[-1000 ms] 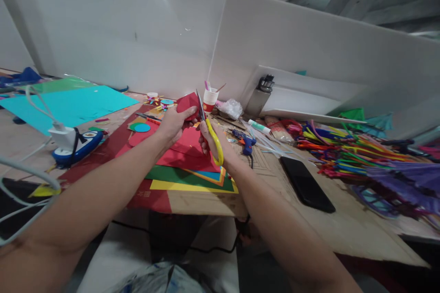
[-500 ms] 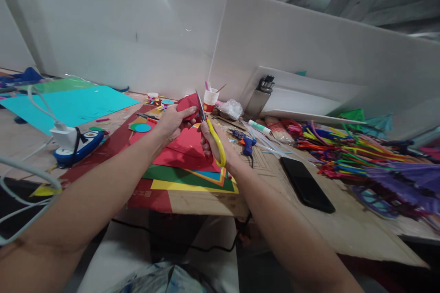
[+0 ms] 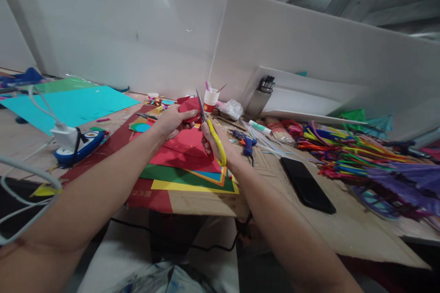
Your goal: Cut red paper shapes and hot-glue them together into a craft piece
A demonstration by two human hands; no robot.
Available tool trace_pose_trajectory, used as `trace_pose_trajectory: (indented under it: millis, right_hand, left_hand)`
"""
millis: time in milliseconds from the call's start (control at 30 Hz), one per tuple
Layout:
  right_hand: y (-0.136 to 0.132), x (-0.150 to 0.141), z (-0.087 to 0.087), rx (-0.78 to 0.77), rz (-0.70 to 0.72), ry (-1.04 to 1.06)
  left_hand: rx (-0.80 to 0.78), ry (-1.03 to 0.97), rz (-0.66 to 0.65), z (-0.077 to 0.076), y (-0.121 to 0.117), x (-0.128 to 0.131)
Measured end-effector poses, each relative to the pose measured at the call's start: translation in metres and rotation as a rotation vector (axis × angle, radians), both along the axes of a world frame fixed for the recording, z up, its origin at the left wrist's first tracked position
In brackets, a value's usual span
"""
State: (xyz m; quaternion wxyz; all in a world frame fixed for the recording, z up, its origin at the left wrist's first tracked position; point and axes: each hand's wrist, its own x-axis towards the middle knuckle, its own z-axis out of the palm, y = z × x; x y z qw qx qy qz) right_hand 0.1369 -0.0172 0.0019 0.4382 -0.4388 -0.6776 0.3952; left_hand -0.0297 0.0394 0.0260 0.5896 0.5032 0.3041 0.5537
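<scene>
My left hand [image 3: 173,122] is closed on a piece of red paper [image 3: 189,105], thumb on top, and holds it up over the table. My right hand [image 3: 213,139] grips yellow-handled scissors [image 3: 216,138], their blades pointing up and away along the right edge of that paper. Below both hands lies a red sheet [image 3: 185,149] on a stack with green [image 3: 165,173], blue, orange and yellow sheets [image 3: 195,187]. A small blue disc [image 3: 141,127] and a green one lie left of my left wrist.
Beyond my hands stands a paper cup [image 3: 211,100] with tools in it. To the right are a blue glue gun [image 3: 248,145], a black phone [image 3: 305,183], a glue stick [image 3: 260,127] and many pipe cleaners [image 3: 337,146]. A blue-and-white power strip [image 3: 80,146] and a cyan sheet [image 3: 72,105] lie left.
The red paper has turned a little in my left hand, and a flap now shows at its upper left. The scissors have hardly moved beside it.
</scene>
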Motion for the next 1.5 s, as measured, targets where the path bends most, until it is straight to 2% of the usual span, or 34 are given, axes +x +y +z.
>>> trace_pose_trajectory:
  millis: [100,267,600,667,767,833,933,1133,1500]
  right_hand:
    - [-0.004,0.0,0.004,0.002,0.0,0.015]
    - [-0.01,-0.003,0.009,-0.099,0.015,0.097]
    - [-0.006,-0.002,0.007,-0.13,0.021,0.089]
    - [-0.007,-0.002,0.007,-0.133,0.006,0.094]
    - [-0.008,-0.004,0.007,-0.152,-0.02,0.119]
    - [-0.007,-0.004,0.007,-0.133,-0.037,0.105]
    - [-0.005,-0.004,0.004,-0.058,-0.037,0.039]
    - [0.001,0.0,-0.001,0.076,-0.011,-0.016]
    - [-0.001,-0.002,-0.001,-0.026,-0.013,0.027]
  left_hand:
    - [0.004,0.008,-0.004,-0.002,0.002,-0.001]
    - [0.003,0.028,-0.014,0.003,-0.001,-0.002]
    - [-0.023,0.044,-0.053,0.007,0.002,-0.011]
    - [-0.048,0.001,-0.008,0.007,0.0,-0.006]
    - [-0.091,-0.158,0.129,0.006,-0.008,0.009]
    - [-0.102,-0.234,0.161,0.004,-0.013,0.018]
    - [-0.081,-0.252,0.156,0.001,-0.016,0.024]
    - [-0.116,-0.188,0.12,0.002,-0.013,0.019]
    - [-0.07,-0.183,0.078,0.004,-0.012,0.015]
